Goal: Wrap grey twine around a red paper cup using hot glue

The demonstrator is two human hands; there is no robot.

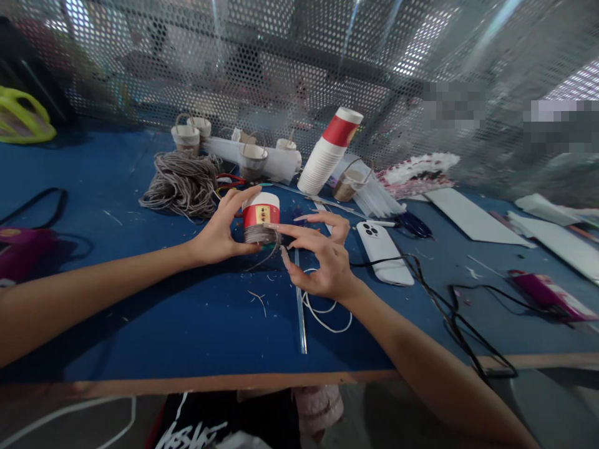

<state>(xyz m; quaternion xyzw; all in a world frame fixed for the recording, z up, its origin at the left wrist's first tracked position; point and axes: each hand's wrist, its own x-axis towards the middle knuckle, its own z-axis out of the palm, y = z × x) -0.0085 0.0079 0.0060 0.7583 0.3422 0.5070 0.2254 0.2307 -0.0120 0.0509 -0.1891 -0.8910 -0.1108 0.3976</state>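
Observation:
A red and white paper cup (256,215) with a gold label stands near the middle of the blue table, in the grip of my left hand (224,227). My left fingers reach over its top edge and the thumb lies low on its side. Grey cord (259,235) is wound in several turns round the cup's lower part, with a loose end trailing onto the table. My right hand (322,252) is at the cup's right, fingers apart. Its index fingertip touches the cup just above the cord; the thumb tip is close to the loose end.
Behind the cup lie a heap of grey cord (180,184) and red-handled pliers or scissors (230,181). A tilted cup stack (322,159) stands among small cord-wrapped cups with handles (253,161). A clear stick (300,312), white phone (386,252) and black cables (437,305) lie rightward.

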